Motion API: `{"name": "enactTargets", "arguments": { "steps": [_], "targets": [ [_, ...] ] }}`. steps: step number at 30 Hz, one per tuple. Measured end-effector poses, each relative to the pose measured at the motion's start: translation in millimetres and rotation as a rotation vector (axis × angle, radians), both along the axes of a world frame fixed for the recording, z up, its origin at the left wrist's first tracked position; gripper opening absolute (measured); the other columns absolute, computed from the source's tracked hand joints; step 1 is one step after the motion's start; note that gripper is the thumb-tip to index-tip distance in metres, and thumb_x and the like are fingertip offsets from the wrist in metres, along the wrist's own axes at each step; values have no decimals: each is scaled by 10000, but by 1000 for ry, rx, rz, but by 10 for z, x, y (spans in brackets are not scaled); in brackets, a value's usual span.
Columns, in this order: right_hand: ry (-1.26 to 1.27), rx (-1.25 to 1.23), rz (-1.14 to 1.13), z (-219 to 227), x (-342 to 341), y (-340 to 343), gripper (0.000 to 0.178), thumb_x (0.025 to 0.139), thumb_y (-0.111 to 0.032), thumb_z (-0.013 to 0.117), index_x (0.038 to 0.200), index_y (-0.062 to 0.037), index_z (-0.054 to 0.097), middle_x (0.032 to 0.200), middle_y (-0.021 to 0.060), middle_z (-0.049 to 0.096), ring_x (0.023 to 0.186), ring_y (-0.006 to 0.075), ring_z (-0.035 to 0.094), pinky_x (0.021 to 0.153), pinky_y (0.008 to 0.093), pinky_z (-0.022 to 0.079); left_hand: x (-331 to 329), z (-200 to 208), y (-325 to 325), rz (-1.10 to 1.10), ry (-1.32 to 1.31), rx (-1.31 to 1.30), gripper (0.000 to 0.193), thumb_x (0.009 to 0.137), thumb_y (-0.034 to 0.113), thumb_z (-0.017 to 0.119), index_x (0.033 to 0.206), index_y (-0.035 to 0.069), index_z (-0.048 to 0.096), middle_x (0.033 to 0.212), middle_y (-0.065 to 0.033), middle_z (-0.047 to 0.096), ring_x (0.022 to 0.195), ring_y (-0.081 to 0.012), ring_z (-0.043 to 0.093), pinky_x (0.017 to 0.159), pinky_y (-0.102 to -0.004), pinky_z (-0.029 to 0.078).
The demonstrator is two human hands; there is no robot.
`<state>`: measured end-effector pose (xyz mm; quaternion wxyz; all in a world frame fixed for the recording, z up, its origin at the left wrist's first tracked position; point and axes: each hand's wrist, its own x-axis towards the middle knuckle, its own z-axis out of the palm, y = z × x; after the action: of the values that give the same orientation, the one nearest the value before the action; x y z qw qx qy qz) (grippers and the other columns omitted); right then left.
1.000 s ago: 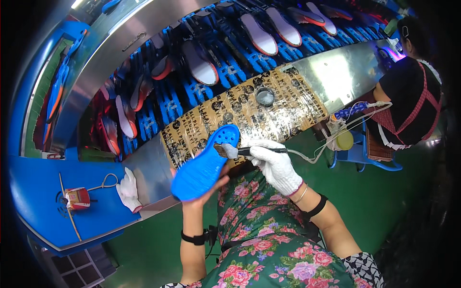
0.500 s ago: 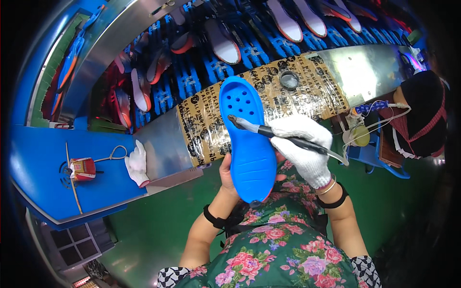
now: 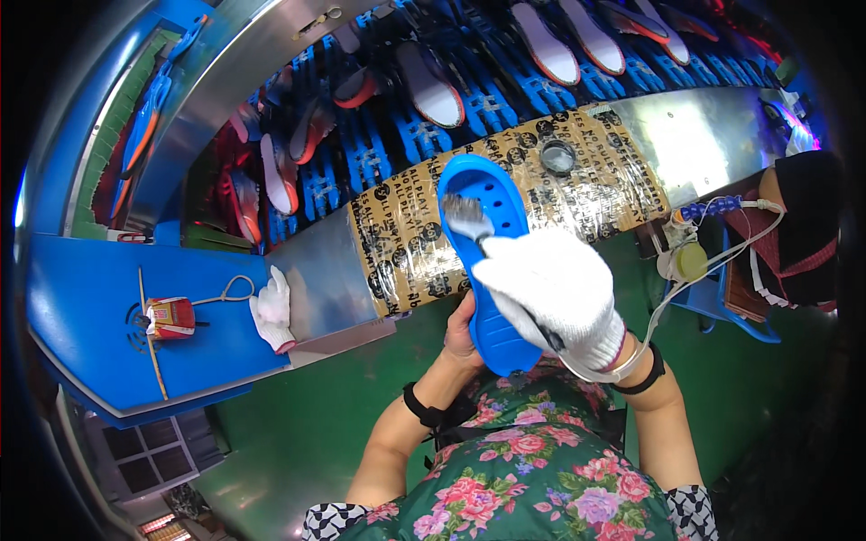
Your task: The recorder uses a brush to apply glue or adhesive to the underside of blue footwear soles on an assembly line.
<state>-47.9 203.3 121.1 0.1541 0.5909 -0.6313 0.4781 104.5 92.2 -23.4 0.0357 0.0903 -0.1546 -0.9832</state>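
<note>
My bare left hand (image 3: pixel 460 334) holds a blue shoe sole (image 3: pixel 496 326) from beneath near its heel end; most of the fingers are hidden under it. The sole lies tilted, its hollow, holed toe part pointing away from me. In a white knit glove, my right hand (image 3: pixel 561 284) grips a brush (image 3: pixel 465 216), whose bristles are over the inside of the toe part. Whether they touch it I cannot tell. A pale tube (image 3: pixel 651 329) runs from the brush past my right wrist.
Beyond the sole stands a bench covered in printed tape (image 3: pixel 406 243), with a small round dish (image 3: pixel 558 158) on it. Behind, a rack (image 3: pixel 370 162) carries several shoes and soles. A white glove (image 3: pixel 272 308) and a red box (image 3: pixel 170 318) lie at left. A person (image 3: pixel 794 225) sits at right.
The brush has swept around within the toe part and my gloved hand has turned over, its back now facing up. The sole has tilted and shifted slightly right in view.
</note>
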Motion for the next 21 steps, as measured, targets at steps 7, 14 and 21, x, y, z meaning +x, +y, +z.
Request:
{"name": "enactTargets", "arguments": {
  "steps": [7, 14, 21],
  "targets": [
    [-451, -115, -31, -166, -49, 53, 233, 765, -8, 786, 993, -48, 763, 1001, 135, 760, 869, 272, 728, 784, 367, 567, -43, -190, -31, 113, 54, 2, 858, 937, 606, 615, 1572, 103, 330, 1515, -163, 496, 1362, -345, 522, 1153, -542, 412],
    [-545, -99, 147, -292, 67, 147, 230, 757, -31, 802, 982, -52, 764, 997, 120, 762, 878, 252, 723, 809, 367, 562, -237, 97, -10, 105, 71, -164, 951, 947, 686, 526, 1595, 43, 260, 1615, -181, 353, 1452, -344, 409, 1207, -527, 327],
    [-290, -83, 20, -382, 117, 138, 296, 799, -60, 783, 1091, -106, 783, 1033, 94, 765, 920, 268, 725, 899, 413, 559, -449, 236, -74, 111, 98, -126, 998, 921, 774, 469, 1604, 85, 237, 1588, -222, 376, 1428, -385, 435, 1163, -549, 393]
  ]
}}
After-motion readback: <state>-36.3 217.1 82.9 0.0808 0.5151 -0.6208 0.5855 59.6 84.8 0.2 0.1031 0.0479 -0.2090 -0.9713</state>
